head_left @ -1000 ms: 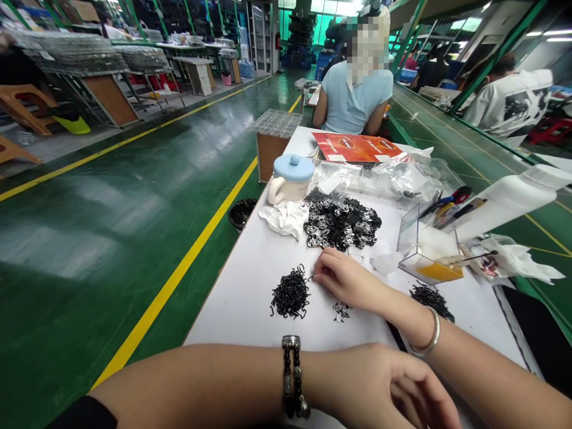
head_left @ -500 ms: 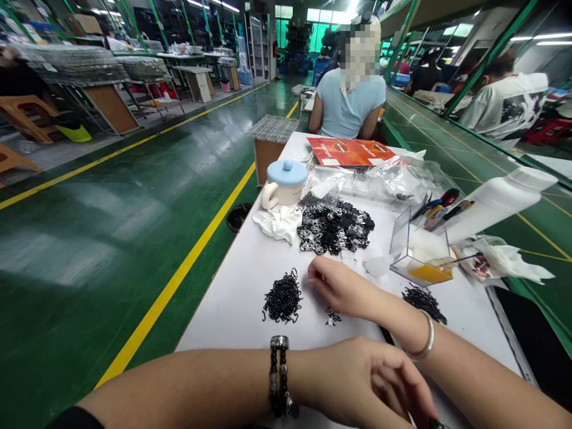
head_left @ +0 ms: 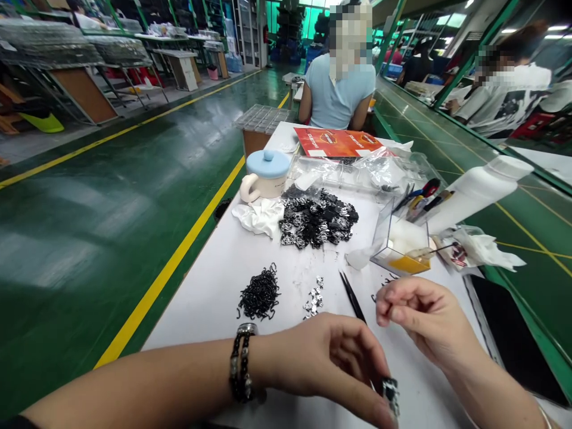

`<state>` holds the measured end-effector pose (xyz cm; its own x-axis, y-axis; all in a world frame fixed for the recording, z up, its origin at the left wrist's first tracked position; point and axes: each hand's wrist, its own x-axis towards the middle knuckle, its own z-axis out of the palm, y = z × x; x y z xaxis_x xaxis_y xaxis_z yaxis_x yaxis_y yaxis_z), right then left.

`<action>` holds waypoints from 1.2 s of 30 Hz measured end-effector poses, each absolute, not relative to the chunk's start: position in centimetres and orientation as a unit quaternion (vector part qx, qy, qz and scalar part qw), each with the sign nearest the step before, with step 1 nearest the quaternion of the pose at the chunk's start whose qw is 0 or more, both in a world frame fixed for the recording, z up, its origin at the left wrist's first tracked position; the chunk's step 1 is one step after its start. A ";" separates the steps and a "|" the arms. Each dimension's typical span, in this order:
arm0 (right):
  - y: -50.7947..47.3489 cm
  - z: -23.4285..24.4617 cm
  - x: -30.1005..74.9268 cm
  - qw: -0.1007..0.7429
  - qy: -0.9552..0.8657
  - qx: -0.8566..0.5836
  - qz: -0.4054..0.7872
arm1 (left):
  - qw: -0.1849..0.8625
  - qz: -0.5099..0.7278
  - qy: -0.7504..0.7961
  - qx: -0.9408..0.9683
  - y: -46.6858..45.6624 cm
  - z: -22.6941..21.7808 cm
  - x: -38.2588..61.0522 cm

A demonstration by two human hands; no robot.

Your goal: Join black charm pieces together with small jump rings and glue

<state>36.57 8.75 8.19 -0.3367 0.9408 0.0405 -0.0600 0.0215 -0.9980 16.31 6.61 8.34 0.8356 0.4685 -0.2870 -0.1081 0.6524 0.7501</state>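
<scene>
Fingers of our left hand (head_left: 330, 363) are clenched at the tips on one small dark metal charm (head_left: 391, 396), which sits low and to the right of the black tweezers (head_left: 353, 296). Our right hand (head_left: 424, 316) hangs just right of the tweezers, its fingers curled in toward the thumb; we cannot tell whether they pinch anything. We count one pair of tweezers lying on the white counter (head_left: 201, 310). Just left of them lies one small heap of silver-and-black charms (head_left: 313, 300), and farther left, one heap of black wire hooks (head_left: 259, 293). Beyond the tweezers lies one large heap of black and silver pieces (head_left: 315, 219), with one crumpled white cloth (head_left: 254, 215) and one blue-lidded white mug (head_left: 266, 170) to its left. One clear acrylic box (head_left: 397, 238) stands up and to the right of the tweezers. Past them all, one plastic bag (head_left: 357, 170) lies on the counter, and one person in a light blue shirt (head_left: 335, 89) sits at the far end.
</scene>
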 end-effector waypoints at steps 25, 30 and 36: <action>5.4 10.7 35.2 0.430 -0.753 -0.366 0.337 | 0.906 0.220 0.231 0.279 7.9 7.6 16.2; 5.5 10.6 35.3 0.432 -0.760 -0.348 0.338 | 0.909 0.208 0.228 0.281 7.9 7.5 16.2; 5.6 9.9 35.0 0.467 -0.739 -0.332 0.354 | 0.918 0.207 0.216 0.261 7.6 7.4 16.3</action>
